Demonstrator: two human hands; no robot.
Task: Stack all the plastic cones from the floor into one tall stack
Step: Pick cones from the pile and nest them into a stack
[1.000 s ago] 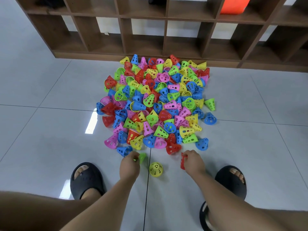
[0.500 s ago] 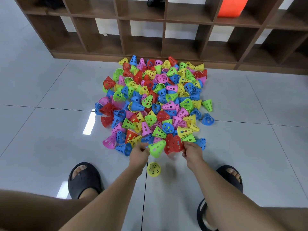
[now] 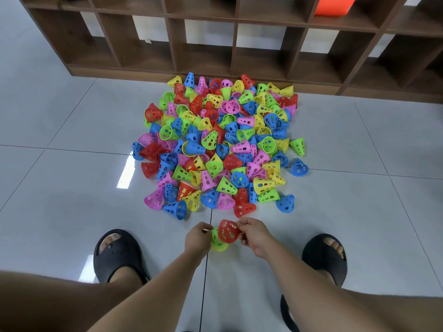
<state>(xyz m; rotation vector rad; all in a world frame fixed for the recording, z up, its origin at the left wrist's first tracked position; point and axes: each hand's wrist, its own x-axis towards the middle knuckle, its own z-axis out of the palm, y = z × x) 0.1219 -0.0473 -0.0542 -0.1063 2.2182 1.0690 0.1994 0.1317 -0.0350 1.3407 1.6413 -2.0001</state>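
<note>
Head: left hand [image 3: 197,238] grips green cone [image 3: 217,246], right hand [image 3: 255,233] grips red cone [image 3: 227,231], cones touching.

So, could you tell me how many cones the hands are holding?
2: a red cone pinched by the right hand, a green cone held by the left hand; another may be hidden beneath.

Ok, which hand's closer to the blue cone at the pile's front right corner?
Right: the right hand sits just short of the blue cone, the left hand farther left.
</note>
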